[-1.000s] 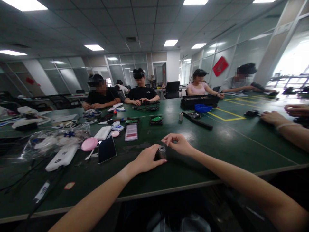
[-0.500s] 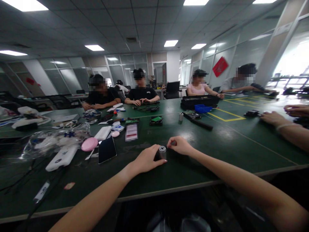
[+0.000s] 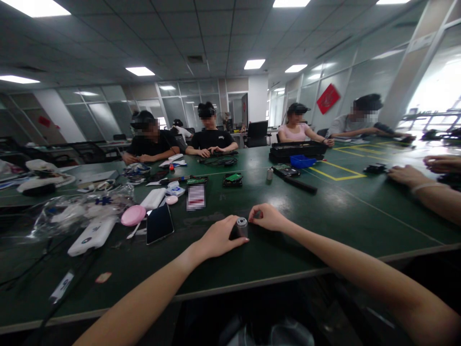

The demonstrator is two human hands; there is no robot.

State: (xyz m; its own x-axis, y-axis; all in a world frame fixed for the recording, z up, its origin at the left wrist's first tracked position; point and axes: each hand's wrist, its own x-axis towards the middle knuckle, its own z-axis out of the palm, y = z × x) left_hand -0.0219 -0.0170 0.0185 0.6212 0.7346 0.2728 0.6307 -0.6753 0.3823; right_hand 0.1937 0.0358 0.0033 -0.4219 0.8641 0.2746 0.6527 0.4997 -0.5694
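A small grey metal cylinder (image 3: 242, 229) with holes in its top face stands upright on the green table. My left hand (image 3: 219, 236) is wrapped around its left side, the thumb along the near side and the fingers behind. Close by on the right, my right hand (image 3: 267, 217) has its thumb and fingertips pinched together beside the cylinder's top. Anything in that pinch is too small to make out.
To the left lie a black phone (image 3: 160, 225), a pink round case (image 3: 133, 215) and a white power bank (image 3: 92, 235). Ahead are a green circuit board (image 3: 233, 179), another small cylinder (image 3: 270, 173) and a blue tray (image 3: 302, 162). A co-worker's hand (image 3: 406, 177) rests at right.
My right hand's fingertips have shifted very slightly left, toward the cylinder's top. My left hand and the cylinder stay in place.
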